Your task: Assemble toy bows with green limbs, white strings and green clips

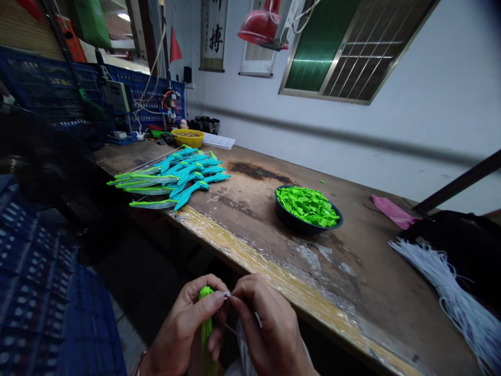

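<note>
A worn wooden workbench (274, 219) is set against a pale wall (410, 104), a barred window (352, 47) at 1 o'clock.

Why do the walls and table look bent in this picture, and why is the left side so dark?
Head view: a wide lens bows the wooden table and the window toward the edges; the blue crates at left lie in shadow and blur; the bowl of green parts is sharp and evenly lit; the left hand and right hand are slightly soft.
</note>
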`<state>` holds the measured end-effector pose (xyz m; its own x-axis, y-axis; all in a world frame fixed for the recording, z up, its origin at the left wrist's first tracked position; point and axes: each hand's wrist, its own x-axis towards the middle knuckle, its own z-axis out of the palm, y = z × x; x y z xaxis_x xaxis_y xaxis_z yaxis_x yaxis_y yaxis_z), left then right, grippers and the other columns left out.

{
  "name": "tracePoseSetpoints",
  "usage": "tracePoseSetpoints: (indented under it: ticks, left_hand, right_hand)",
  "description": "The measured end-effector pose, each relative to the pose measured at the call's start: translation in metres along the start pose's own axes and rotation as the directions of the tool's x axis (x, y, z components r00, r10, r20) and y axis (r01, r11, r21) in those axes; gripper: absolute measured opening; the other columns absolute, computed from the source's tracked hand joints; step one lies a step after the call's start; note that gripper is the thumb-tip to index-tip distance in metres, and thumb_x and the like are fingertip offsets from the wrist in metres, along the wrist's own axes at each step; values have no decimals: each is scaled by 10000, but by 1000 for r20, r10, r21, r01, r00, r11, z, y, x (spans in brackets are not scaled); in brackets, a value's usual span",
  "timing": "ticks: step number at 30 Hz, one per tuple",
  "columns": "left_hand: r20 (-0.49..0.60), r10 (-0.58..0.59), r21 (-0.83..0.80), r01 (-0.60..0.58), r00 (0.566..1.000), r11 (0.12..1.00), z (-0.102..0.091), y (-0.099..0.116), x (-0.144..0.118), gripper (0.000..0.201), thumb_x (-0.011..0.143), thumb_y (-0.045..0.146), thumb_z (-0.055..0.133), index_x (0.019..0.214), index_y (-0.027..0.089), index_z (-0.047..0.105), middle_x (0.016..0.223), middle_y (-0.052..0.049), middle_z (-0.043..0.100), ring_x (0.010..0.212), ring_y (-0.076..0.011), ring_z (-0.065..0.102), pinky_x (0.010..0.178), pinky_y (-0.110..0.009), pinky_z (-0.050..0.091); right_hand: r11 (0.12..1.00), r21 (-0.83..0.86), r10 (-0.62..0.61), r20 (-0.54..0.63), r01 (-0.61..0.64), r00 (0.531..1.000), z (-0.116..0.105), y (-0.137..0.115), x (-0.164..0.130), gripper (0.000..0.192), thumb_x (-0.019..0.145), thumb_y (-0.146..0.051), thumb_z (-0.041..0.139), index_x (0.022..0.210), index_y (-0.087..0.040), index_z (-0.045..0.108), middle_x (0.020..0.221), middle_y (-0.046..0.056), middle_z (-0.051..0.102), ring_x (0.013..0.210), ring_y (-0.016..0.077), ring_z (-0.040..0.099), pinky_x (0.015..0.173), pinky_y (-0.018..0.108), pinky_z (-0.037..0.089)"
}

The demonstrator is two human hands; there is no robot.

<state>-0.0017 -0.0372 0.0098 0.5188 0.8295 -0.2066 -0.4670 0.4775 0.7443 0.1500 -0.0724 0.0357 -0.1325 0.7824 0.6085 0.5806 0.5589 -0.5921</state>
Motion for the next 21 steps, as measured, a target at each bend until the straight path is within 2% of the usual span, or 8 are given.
tracePoseSetpoints:
  ticks: [4,10,13,16,21]
  left_hand:
    - [26,-8,-18,8,1000,1000,-1,0,-1,298,771,429,817,816,180,658,475,43,561,333,-72,446,355,-163,419]
    - [14,-9,-18,9,1000,1000,-6,-3,-2,287,771,396,838,822,169,670,545,38,589,402,-58,495,413,-140,425]
    - [18,-8,-2,8,1000,1000,-11,-6,0,290,791,422,817,832,174,672,507,39,586,372,-73,497,396,-156,427]
    - [49,-6,48,4,999,999,-13,-7,1,336,796,459,803,768,163,645,425,38,544,340,-83,473,382,-170,426]
    - [58,1,102,-7,998,995,-11,-3,1,406,757,505,821,723,148,630,420,32,534,328,-83,463,362,-177,424]
  right_hand:
    - [992,-90,-94,-11,93,996,1,-4,2,177,1005,-91,464,890,-186,559,766,34,596,643,128,597,590,213,504]
    - [985,-141,-89,44,95,995,-3,-6,5,185,1004,-98,471,894,-174,600,756,43,596,624,132,579,555,217,500]
    - [994,-86,-61,57,65,997,-4,-3,3,158,995,-97,507,1048,-173,635,861,62,626,708,142,623,613,226,526]
    - [1000,15,-21,117,20,993,-3,0,2,273,976,-106,545,1221,-190,630,967,74,630,824,159,647,710,245,547]
    - [979,177,80,145,-105,986,-3,4,3,161,964,-149,604,1063,-197,721,851,33,611,760,135,618,660,219,486]
